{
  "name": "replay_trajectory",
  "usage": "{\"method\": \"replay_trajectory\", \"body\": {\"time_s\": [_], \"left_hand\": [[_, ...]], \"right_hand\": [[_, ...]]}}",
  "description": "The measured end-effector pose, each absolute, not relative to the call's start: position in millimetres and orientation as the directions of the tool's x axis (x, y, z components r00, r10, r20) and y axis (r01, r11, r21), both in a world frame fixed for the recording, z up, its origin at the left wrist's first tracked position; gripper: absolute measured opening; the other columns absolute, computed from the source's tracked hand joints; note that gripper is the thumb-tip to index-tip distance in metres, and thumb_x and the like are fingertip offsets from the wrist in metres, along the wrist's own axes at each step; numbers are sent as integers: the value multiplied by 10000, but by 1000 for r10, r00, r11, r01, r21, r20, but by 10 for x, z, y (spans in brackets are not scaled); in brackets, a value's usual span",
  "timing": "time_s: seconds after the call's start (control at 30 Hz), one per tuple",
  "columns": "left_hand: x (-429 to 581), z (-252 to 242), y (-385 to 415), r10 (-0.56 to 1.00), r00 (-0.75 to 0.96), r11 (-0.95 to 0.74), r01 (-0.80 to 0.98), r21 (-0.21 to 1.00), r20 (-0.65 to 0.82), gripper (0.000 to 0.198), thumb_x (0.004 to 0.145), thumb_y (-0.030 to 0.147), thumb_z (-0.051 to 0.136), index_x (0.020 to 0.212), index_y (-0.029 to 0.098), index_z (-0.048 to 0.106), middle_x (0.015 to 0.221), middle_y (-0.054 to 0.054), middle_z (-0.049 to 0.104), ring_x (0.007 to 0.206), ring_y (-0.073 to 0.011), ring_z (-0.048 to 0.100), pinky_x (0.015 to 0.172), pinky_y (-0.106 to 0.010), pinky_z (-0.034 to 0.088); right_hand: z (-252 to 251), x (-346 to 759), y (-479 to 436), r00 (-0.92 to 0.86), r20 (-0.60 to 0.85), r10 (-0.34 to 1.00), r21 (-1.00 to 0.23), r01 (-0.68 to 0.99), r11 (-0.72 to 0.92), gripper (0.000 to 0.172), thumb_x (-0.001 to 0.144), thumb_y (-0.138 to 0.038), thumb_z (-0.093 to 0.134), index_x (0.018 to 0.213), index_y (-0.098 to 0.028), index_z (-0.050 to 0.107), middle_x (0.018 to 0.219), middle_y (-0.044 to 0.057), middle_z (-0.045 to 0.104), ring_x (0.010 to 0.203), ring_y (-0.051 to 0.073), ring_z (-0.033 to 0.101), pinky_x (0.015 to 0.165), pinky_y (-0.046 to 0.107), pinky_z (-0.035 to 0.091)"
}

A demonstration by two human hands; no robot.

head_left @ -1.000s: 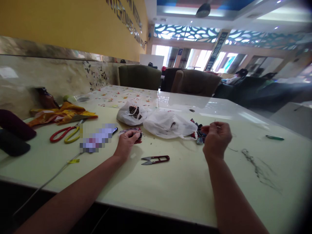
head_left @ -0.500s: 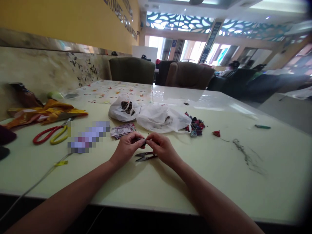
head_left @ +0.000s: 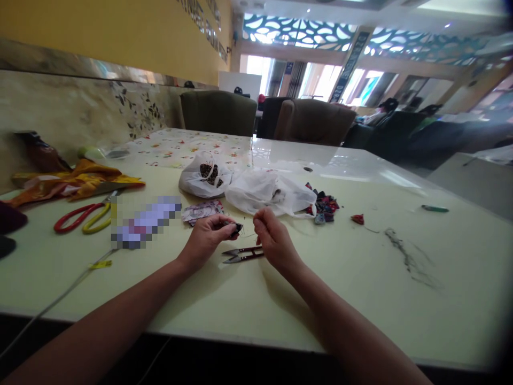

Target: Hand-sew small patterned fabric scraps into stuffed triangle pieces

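1. Near the middle of the tabletop [head_left: 224, 305], the left hand [head_left: 208, 231] has its grip clamped on a small dark fabric piece [head_left: 237, 230].
2. Just right of it, the right hand [head_left: 274, 235] has its grip together, hiding the handle end of the thread snips [head_left: 240, 255]; what it pinches, I cannot tell.
3. Hand-stitching seems the step underway, with a faint thread [head_left: 249, 235] between the hands.
4. Next probably calls for a steady left hold and a gentle rightward pull.

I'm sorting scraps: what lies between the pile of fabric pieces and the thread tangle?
In the head view, a small red piece and a thin thread lie between the fabric pile and the tangle.
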State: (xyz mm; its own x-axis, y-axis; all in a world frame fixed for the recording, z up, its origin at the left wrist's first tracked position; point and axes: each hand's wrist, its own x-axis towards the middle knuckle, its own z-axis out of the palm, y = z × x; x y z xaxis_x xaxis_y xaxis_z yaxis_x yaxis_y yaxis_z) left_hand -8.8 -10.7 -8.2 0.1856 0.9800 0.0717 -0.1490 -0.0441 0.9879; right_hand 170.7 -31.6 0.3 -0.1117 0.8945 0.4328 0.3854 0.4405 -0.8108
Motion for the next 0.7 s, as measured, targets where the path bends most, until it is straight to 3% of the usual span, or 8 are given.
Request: {"method": "replay_trajectory", "body": {"time_s": [0.17, 0.7], "left_hand": [[-95, -104, -96, 982, 177, -34, -157, 987, 62, 284, 674, 366, 819, 823, 144, 721, 748, -33, 714, 675, -162, 684, 727, -318, 577], [-91, -103, -105, 984, 168, -32, -180, 983, 63, 298, 665, 367, 831, 824, 143, 718, 751, -34, 718, 676, -166, 690, 734, -328, 585]], "right_hand": [[81, 1714, -352, -178, 570, 802, -637, 521, 569, 166, 895, -159, 525, 745, -188, 590, 787, 25, 504, 762, 151, 509, 690, 270, 399], [46, 1730, -336, -210, 542, 814, -610, 567, 553, 154, 881, -143, 560, 777, -190, 662, 756, 20, 535, 713, 142, 511, 641, 253, 374]]}}
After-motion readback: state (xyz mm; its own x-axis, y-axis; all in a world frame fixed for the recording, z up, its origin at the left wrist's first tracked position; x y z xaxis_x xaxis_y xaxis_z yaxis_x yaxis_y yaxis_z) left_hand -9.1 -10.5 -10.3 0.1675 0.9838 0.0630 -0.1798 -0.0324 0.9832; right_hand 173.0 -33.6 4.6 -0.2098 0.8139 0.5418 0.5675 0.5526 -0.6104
